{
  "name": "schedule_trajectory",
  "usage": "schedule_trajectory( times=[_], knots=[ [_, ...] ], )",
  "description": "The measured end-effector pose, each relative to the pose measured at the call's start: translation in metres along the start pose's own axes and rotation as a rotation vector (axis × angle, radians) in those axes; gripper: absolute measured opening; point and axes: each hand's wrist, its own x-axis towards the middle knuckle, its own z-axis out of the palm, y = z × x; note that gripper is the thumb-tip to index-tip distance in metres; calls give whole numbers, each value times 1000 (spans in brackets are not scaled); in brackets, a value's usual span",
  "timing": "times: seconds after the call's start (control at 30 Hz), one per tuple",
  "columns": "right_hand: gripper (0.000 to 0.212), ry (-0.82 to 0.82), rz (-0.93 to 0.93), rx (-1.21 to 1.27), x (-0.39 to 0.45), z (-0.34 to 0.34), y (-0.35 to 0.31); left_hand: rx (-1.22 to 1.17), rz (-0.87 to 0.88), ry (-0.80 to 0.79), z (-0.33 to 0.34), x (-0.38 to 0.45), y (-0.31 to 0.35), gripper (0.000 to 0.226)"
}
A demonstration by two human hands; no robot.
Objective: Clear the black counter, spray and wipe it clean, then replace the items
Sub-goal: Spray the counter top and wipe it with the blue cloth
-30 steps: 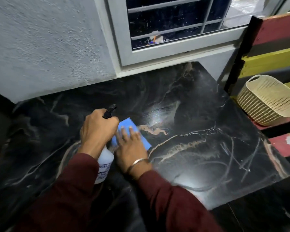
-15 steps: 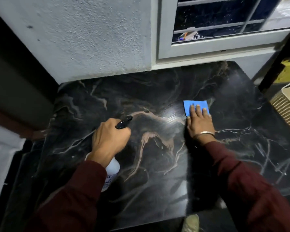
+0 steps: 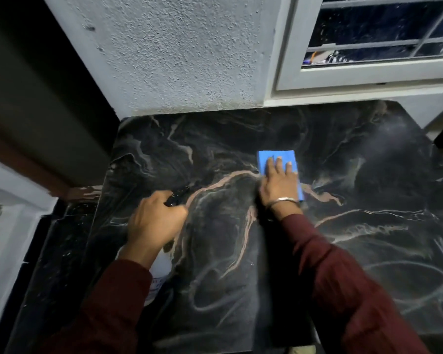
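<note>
On one black counter (image 3: 241, 139), left hand (image 3: 155, 221) grips one spray bottle (image 3: 161, 272), right hand (image 3: 278, 185) flattens one cloth (image 3: 276, 155).

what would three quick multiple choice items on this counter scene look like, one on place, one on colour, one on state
1. Where is the cloth?
A. under the right hand
B. on the window sill
C. on the floor

2. What colour is the cloth?
A. yellow
B. blue
C. white

3. What is the left hand doing?
A. lying flat and empty
B. gripping the spray bottle
C. holding a basket

Key: 1 A, fingers press it onto the black counter; 2 B, plainly blue; 3 B, fist wraps the bottle's neck.
</note>
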Motion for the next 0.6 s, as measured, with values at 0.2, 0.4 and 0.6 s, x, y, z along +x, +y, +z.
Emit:
schedule_trajectory(
  times=[0.2,0.4,0.6],
  knots=[
    [60,-114,-712,-73,-108,39,-142,-41,-96,200,-36,22,-24,14],
    [59,2,-523,-32,-63,37,-109,-85,-122,233,-69,24,-43,14],
    [58,-4,-336,-62,-38,39,-179,-142,-154,308,-96,17,-82,15]
  ],
)
